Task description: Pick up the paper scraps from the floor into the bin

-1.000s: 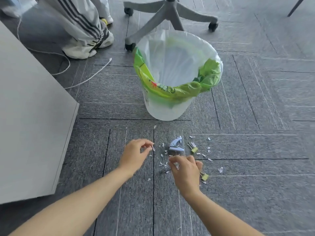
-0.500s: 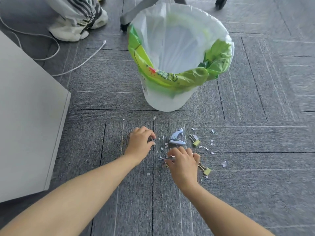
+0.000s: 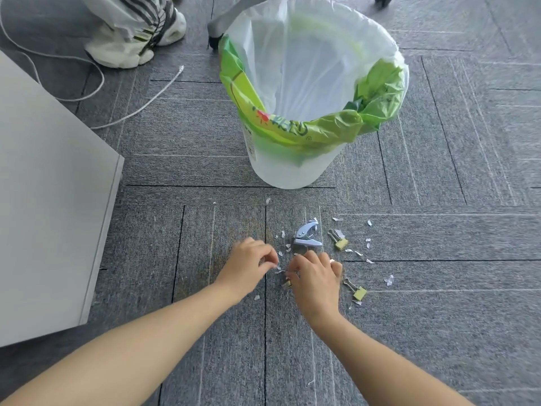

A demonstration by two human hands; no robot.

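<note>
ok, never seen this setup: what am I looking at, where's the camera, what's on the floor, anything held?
There is no machine here. You see a person's two bare hands, filmed by one wide-angle camera worn on their head and looking down. The left hand and right hand reach to a grey carpet floor strewn with small white paper scraps. Among them lie a blue hole punch and yellow binder clips. Beyond stands a lined white bin. Both hands' fingers curl at the scraps, but blur hides whether any is pinched.
</note>
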